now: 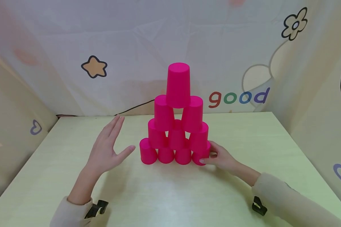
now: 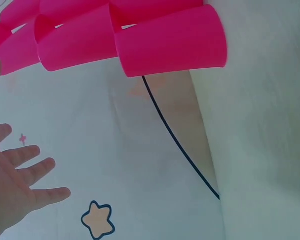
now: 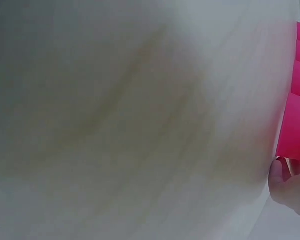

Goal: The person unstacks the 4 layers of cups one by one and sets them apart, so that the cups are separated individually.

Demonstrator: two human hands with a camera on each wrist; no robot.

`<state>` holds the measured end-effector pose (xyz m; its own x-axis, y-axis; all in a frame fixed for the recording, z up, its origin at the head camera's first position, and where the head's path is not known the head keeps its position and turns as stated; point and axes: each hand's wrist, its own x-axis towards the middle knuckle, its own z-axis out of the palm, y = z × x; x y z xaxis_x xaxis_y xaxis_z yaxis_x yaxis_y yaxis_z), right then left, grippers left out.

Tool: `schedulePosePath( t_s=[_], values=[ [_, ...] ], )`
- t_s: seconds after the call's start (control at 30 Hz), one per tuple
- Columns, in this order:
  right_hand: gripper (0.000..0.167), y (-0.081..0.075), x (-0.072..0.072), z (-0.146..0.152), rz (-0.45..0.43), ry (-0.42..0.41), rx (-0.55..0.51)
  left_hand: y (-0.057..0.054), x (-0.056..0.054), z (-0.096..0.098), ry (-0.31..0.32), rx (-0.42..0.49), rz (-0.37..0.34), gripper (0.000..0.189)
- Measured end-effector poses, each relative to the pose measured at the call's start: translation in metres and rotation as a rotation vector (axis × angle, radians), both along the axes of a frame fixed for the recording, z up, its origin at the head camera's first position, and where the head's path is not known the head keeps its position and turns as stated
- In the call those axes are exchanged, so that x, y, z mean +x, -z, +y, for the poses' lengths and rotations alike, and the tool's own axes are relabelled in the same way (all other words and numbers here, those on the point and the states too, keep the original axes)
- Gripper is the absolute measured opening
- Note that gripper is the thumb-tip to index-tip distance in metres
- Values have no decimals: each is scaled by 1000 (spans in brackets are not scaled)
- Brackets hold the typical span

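At far left, a heart (image 1: 36,127) is printed on the backdrop (image 1: 125,63). The left sleeve (image 1: 69,212) enters from below, with a black fitting at the cuff. Above it, a star (image 1: 94,66) is printed on the backdrop. The left hand (image 1: 106,151) is raised over the table (image 1: 164,195); its grip is wide, fingers extended and thumb spread, holding nothing. The thumb tip is near the left-end cup (image 1: 148,153), with a visible gap between. The left wrist view also shows the fingers straight and parted.

At centre, a stack (image 1: 176,135) of pink cups stands on the table, all mouth down, in rows of four, three, two and one. The top cup (image 1: 178,86) bridges the two beneath it.

The right-end cup (image 1: 197,156) of the bottom row is held by the right hand (image 1: 221,157): thumb at the front, bent fingers at the outer side. The right wrist view shows the fingertips against a cup; the rest is cut off by the frame.

Farther right, "good" (image 1: 240,97) is lettered on the backdrop. The right sleeve (image 1: 284,195) crosses the table's corner area; a flower (image 1: 295,25) is printed high above.
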<state>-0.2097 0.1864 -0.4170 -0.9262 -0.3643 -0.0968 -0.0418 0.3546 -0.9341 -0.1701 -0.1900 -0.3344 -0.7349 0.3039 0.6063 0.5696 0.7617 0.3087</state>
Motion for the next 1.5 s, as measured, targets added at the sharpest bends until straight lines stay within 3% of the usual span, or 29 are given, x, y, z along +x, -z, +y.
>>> schedulePosePath(
  t_s=[0.3,0.53,0.73,0.97,1.2,1.37,1.5],
  values=[
    [69,3,-1,1,12,38,30,-31,-10,18,92,74,56,79],
    [67,4,1,2,25,49,34,-57,-22,43,201,274,48,67],
    [67,3,2,2,24,33,28,-78,-32,63,273,421,-22,64],
    [67,2,5,0,26,43,34,-101,-41,84,290,479,-147,63],
    [62,-9,11,-6,29,37,27,-115,-46,101,327,509,-168,62],
    [65,4,4,-1,36,37,25,-120,-48,110,322,527,-190,64],
    [65,3,4,-1,41,34,25,-121,-50,117,322,540,-210,63]
  ],
)
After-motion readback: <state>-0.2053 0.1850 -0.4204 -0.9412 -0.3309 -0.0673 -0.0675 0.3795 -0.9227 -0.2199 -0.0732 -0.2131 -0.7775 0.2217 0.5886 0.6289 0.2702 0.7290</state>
